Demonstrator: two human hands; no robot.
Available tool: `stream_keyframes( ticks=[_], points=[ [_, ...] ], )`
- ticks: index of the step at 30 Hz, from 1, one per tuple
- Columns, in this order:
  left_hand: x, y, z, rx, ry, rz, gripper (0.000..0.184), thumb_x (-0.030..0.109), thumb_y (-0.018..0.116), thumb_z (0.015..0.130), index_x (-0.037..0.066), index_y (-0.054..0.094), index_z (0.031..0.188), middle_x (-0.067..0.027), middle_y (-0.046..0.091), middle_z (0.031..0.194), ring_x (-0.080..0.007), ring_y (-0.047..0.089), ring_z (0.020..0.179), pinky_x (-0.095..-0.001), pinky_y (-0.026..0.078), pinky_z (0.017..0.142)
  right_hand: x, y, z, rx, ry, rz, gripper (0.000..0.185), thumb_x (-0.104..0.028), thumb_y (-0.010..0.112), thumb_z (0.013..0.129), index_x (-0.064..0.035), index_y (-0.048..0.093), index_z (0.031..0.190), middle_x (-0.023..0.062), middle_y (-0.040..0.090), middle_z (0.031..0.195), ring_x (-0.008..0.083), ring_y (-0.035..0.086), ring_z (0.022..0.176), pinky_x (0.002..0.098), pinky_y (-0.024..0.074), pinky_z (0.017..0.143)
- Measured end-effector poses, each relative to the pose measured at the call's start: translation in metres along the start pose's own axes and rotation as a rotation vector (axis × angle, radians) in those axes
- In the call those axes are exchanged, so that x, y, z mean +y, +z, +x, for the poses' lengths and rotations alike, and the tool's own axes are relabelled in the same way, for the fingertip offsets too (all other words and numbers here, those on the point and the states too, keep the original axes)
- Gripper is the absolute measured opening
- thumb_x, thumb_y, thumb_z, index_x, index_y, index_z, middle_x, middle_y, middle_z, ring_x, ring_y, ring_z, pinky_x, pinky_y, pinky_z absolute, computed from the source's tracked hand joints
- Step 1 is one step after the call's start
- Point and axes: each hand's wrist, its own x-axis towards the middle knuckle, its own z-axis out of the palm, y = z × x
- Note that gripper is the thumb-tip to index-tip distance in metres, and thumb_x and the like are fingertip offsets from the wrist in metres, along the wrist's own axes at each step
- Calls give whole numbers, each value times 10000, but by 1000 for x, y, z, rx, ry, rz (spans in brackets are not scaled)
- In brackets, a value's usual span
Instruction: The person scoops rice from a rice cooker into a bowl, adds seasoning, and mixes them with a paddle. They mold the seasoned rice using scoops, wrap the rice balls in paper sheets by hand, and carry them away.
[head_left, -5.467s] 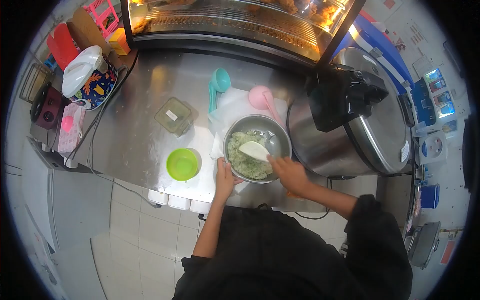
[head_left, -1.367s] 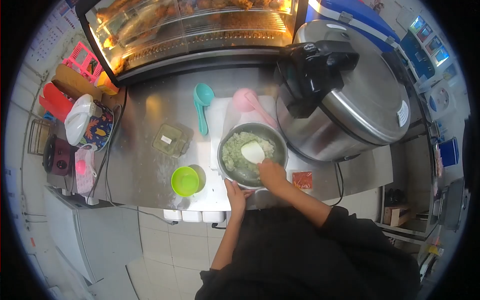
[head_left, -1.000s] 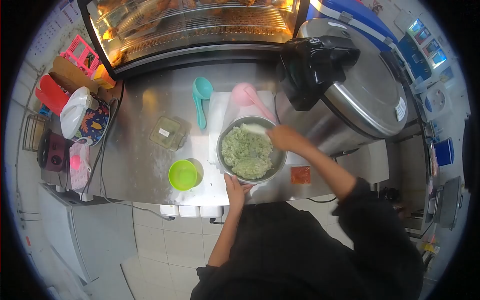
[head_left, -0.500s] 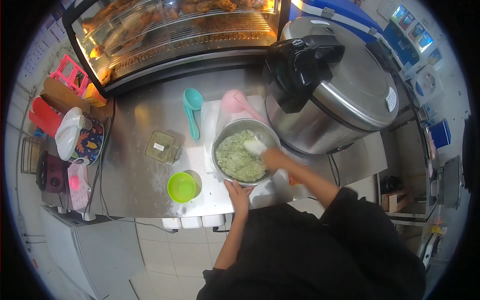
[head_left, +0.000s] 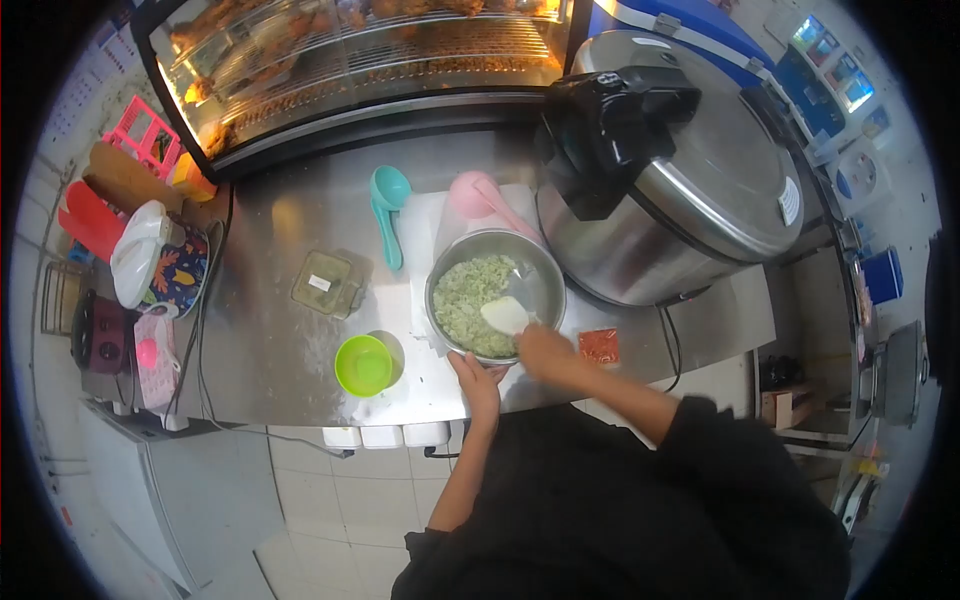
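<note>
A metal bowl (head_left: 547,270) stands on white paper near the counter's front edge. Greenish rice (head_left: 466,300) fills mostly its left and lower part, leaving bare metal at the upper right. My right hand (head_left: 546,352) is closed around the handle of a white rice paddle (head_left: 505,316), whose blade lies in the rice. At the bowl's near side, my left hand (head_left: 478,380) grips the wall, its fingertips partly hidden beneath it. Behind the bowl are a pink ladle-like scoop (head_left: 474,195) and a turquoise one (head_left: 388,225).
A large rice cooker (head_left: 660,230) stands close on the right. Left of the bowl are a green cup (head_left: 363,366) and a clear lidded container (head_left: 325,283). A red packet (head_left: 599,346) lies at the right. A heated display case (head_left: 370,70) of fried food spans the back.
The paddle has moved down toward the bowl's near side, along with my right hand. Rice has shifted left, baring metal at the right. My left hand stays at the bowl.
</note>
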Motion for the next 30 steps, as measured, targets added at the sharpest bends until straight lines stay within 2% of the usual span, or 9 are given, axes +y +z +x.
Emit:
stream_keyframes(
  ticks=[3, 8, 13, 19, 21, 23, 24, 27, 30],
  points=[
    [10, -9, 2, -24, -19, 20, 228, 201, 274, 960, 33, 251, 1112, -168, 476, 893, -222, 619, 645, -280, 546, 555, 0, -51, -9, -305, -304, -223, 360, -247, 382, 899, 47, 588, 870, 263, 597, 852, 392, 580, 860, 494, 436, 757],
    [16, -21, 11, -72, 10, 86, 202, 186, 261, 958, 42, 263, 1101, -153, 496, 867, -206, 622, 584, -254, 518, 487, 4, -115, 7, 49, -261, -722, 162, -161, 539, 739, -29, 633, 749, 153, 632, 717, 276, 642, 715, 383, 509, 596],
    [25, -20, 15, -63, -104, 114, 291, 232, 257, 965, 93, 205, 1215, -209, 504, 1008, -252, 635, 606, -283, 542, 500, 23, -91, 2, -93, -567, -577, 177, -203, 554, 760, -35, 609, 747, 143, 621, 666, 281, 637, 683, 394, 501, 575],
    [24, -17, 10, -61, -78, 82, 252, 240, 252, 966, 100, 235, 1174, -182, 515, 932, -224, 629, 572, -244, 527, 462, 14, -43, -12, -128, -336, 17, 347, -320, 521, 822, 20, 575, 868, 235, 601, 768, 403, 586, 753, 465, 461, 675],
    [33, -11, 2, -30, -101, 20, 213, 209, 266, 962, 67, 268, 1120, -139, 512, 843, -176, 607, 540, -219, 495, 441, 21, -29, 7, -45, -428, 113, 404, -360, 556, 798, 40, 577, 846, 235, 589, 705, 366, 601, 688, 429, 468, 656],
    [32, -13, 4, -19, -85, 55, 211, 206, 271, 961, 66, 270, 1119, -125, 509, 824, -167, 603, 534, -215, 493, 442, 17, -40, 30, -379, -165, 433, 432, -397, 588, 793, 36, 589, 795, 156, 547, 562, 255, 538, 487, 365, 443, 497],
    [31, -14, 4, -13, -77, 86, 209, 202, 276, 959, 65, 272, 1117, -111, 505, 804, -159, 599, 529, -210, 491, 443, 23, -43, 38, -590, 91, 698, 441, -436, 588, 807, 4, 570, 792, 32, 415, 459, 116, 361, 369, 275, 297, 347],
    [26, -15, 3, -22, -78, 82, 202, 190, 282, 955, 60, 276, 1111, -94, 501, 776, -153, 600, 537, -214, 495, 450, 43, -61, 54, -881, 421, 1280, 391, -412, 541, 854, -26, 535, 798, -36, 328, 457, 56, 256, 353, 238, 165, 320],
    [17, -14, 5, -24, -107, 69, 190, 235, 283, 963, 101, 277, 1099, -125, 533, 847, -182, 624, 572, -228, 507, 469, 39, -110, 43, -710, 301, 1057, 411, -425, 475, 887, -23, 513, 804, -25, 345, 470, 62, 274, 363, 242, 199, 320]
  ],
)
